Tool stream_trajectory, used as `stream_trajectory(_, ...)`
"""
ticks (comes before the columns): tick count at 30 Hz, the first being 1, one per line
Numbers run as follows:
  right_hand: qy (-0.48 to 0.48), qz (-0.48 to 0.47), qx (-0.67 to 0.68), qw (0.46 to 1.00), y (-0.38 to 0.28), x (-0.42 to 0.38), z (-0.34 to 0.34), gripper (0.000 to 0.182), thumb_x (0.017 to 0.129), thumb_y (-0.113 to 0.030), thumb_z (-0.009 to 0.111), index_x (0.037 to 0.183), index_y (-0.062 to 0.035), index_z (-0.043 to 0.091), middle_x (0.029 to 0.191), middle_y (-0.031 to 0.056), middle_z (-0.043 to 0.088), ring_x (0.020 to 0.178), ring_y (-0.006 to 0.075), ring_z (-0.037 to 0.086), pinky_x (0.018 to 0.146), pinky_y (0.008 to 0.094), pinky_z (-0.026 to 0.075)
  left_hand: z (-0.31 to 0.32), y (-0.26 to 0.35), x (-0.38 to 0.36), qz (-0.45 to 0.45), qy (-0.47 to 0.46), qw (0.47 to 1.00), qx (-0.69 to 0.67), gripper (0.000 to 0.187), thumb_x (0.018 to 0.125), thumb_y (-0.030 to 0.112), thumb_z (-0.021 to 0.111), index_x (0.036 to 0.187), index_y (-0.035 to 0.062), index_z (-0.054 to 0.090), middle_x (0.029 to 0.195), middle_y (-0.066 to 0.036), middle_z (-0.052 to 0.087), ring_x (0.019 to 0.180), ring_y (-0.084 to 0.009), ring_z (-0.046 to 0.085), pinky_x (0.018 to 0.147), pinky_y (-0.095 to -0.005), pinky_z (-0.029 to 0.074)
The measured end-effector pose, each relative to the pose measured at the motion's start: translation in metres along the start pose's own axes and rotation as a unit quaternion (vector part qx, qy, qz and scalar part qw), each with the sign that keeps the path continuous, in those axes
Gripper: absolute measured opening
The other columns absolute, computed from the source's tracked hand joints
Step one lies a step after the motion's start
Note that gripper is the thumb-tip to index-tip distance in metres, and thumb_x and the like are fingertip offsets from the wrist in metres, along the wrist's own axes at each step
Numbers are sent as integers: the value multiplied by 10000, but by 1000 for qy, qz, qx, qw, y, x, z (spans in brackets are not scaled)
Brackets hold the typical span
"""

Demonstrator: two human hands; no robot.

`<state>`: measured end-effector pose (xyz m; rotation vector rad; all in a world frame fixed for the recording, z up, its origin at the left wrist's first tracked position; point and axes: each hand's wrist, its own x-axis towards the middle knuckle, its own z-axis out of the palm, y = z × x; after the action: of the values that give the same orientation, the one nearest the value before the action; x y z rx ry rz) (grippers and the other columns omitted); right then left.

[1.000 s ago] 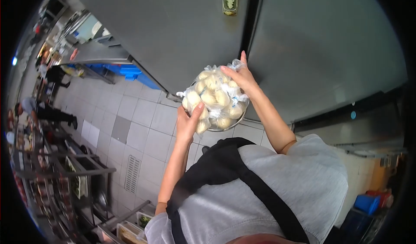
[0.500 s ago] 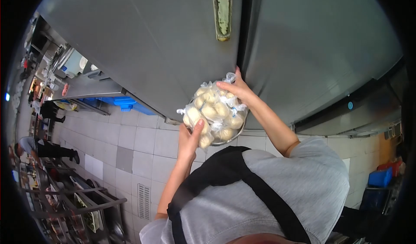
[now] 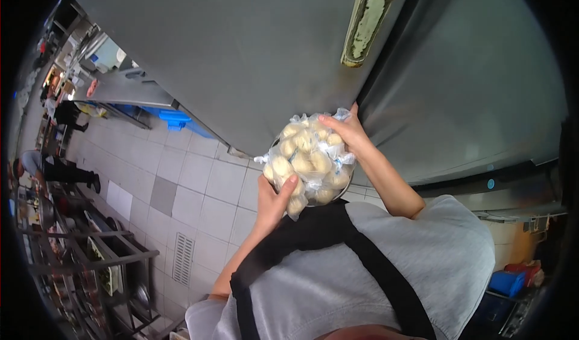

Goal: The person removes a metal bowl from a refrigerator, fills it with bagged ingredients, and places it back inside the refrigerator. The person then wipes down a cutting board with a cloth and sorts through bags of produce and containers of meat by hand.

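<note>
Clear plastic bags of pale yellow round balls are piled in a metal bowl, whose rim shows at the right and lower side. My left hand grips the near left side, its thumb pressed over a bag and its other fingers mostly hidden beneath. On the far right side my right hand is closed on the load. Its thumb lies across the bags, and a fingertip shows right by the edge of a grey metal cabinet door.
A worn handle is on the door, beside a dark seam and a second grey door. Left of me are a metal counter, blue bins, a rack and two people. A drain grate lies in the tiled floor.
My view has turned, so the door handle and seam appear further right and tilted. Both hands keep hold of the bowl and bags, which sit slightly right and lower in view.
</note>
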<state>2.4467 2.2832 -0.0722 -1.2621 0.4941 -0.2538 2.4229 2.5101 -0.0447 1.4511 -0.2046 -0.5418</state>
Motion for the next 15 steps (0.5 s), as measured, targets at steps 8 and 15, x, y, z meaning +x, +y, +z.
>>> stream_trajectory(8, -4, 22, -3, 1000, 4, -8, -23, 1129, 629, -141, 724, 1289, 35, -174, 1204, 235, 372, 1041, 274, 476, 825, 314, 447, 18, -20, -17, 3, 64, 997, 52, 656, 760, 315, 647, 1125, -112, 306, 1045, -194, 467, 958, -218, 489, 816, -316, 411)
stream_trajectory(15, -6, 8, -17, 1000, 8, 13, -10, 1069, 628, -125, 709, 1303, 43, -103, 1188, 230, 383, 1033, 275, 479, 798, 321, 464, 9, -19, -8, -6, 77, 997, 27, 672, 752, 327, 656, 1122, -109, 303, 1054, -195, 464, 980, -223, 479, 831, -319, 402)
